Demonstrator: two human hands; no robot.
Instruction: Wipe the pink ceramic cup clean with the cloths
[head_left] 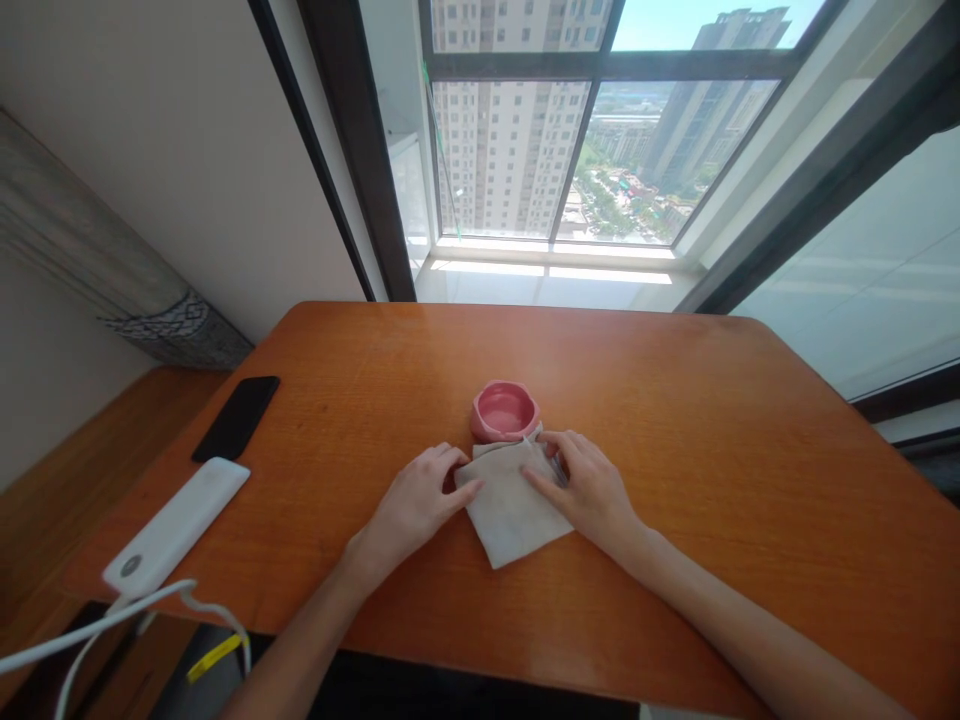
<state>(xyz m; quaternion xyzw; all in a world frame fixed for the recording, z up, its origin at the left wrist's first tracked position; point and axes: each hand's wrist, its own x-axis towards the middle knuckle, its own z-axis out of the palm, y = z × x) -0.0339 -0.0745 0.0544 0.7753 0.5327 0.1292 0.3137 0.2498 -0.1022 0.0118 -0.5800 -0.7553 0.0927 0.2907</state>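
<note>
A small beige cloth pouch (511, 510) lies flat on the orange wooden table (675, 420), near the front middle. My left hand (416, 500) rests at its left edge with fingers curled, fingertips pinching the pouch's upper left corner. My right hand (589, 485) lies on the pouch's right side, fingers bent and pressing on its top edge by the drawstring. A pink ceramic cup (505, 410) stands upright just behind the pouch, touching or almost touching its top edge. The cup looks to hold nothing.
A black phone (236, 417) lies face down at the table's left side. A white power bank (176, 527) with white cables (112, 620) sits near the front left corner. Behind the table is a large window (570, 150); a wooden ledge runs along the left.
</note>
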